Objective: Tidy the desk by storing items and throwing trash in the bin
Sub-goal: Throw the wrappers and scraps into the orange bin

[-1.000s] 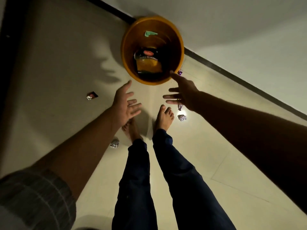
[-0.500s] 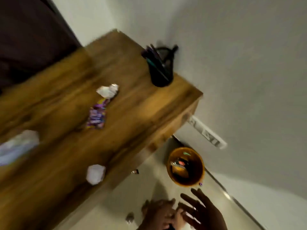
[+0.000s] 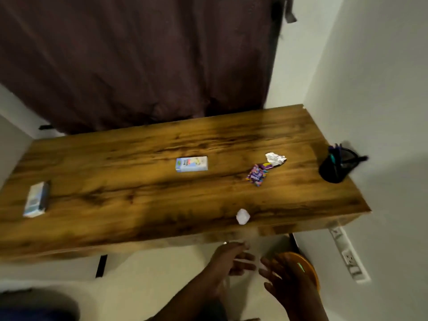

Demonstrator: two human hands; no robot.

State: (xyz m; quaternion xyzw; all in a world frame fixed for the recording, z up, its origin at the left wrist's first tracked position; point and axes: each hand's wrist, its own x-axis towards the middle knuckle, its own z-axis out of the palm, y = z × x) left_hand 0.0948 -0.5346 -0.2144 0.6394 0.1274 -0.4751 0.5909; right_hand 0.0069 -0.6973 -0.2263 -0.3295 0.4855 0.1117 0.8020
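A wooden desk (image 3: 143, 205) is seen from above, set against a white wall on the right and a dark curtain (image 3: 139, 61) behind. Near the middle of the desktop a small light-blue carton (image 3: 191, 164) is laid flat. To its right a purple candy wrapper (image 3: 257, 175) is found, with a crumpled silver foil wrapper (image 3: 275, 159) touching its far end. A white crumpled paper ball (image 3: 242, 216) is placed close to the front edge, and a pale box (image 3: 36, 199) is set near the left end. At the right end, by the wall, a black pen holder (image 3: 335, 167) with pens is stood upright. Below the front edge both hands are held over the floor, blurred: the left hand (image 3: 228, 260) is spread with fingers apart and nothing is gripped in it; the right hand (image 3: 288, 279) is likewise opened wide and empty. The orange bin (image 3: 311, 269) is partly hidden behind the right hand, on the floor below the desk's right end. A white power strip (image 3: 348, 256) is fixed to the wall beside it.
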